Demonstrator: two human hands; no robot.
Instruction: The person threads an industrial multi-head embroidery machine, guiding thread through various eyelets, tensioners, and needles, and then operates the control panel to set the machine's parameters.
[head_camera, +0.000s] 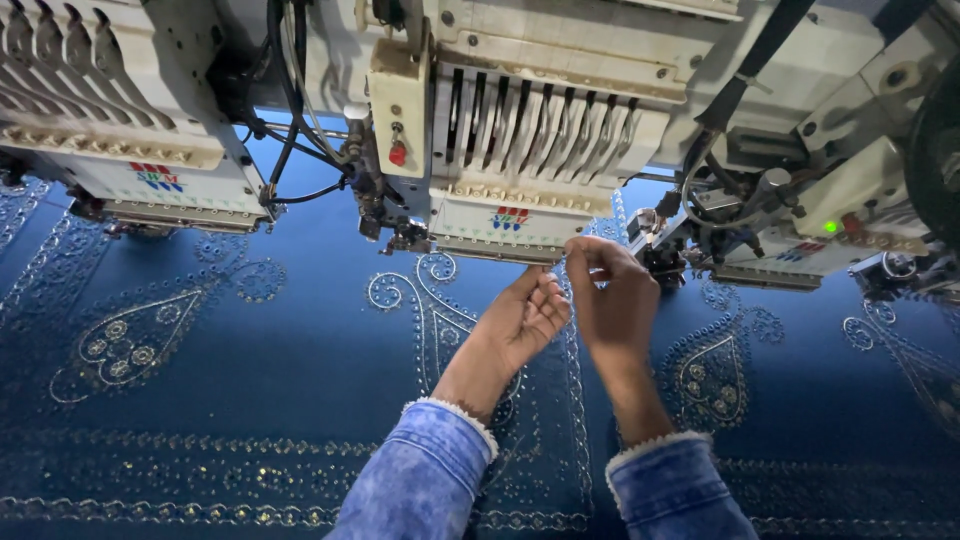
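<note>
Blue cloth (300, 350), stitched with silver paisley and scroll work, lies flat under the row of cream embroidery heads, and I have both hands up at the lower edge of the middle head (515, 215): my right hand (612, 300) has its fingers pinched shut at the needle line, seemingly on a thread too thin for me to make out, while my left hand (528, 318) sits just below, palm up and fingers loosely curled, holding nothing I can see. To do this well I'd keep the pinch light and work close under the needle bar, wrists off the stitched scroll (425, 300) so nothing snags. Room is tight above, with black cables (290, 150) to the left and the next head's metal fittings (700, 225) close by my right knuckles, but open cloth lies toward me.
</note>
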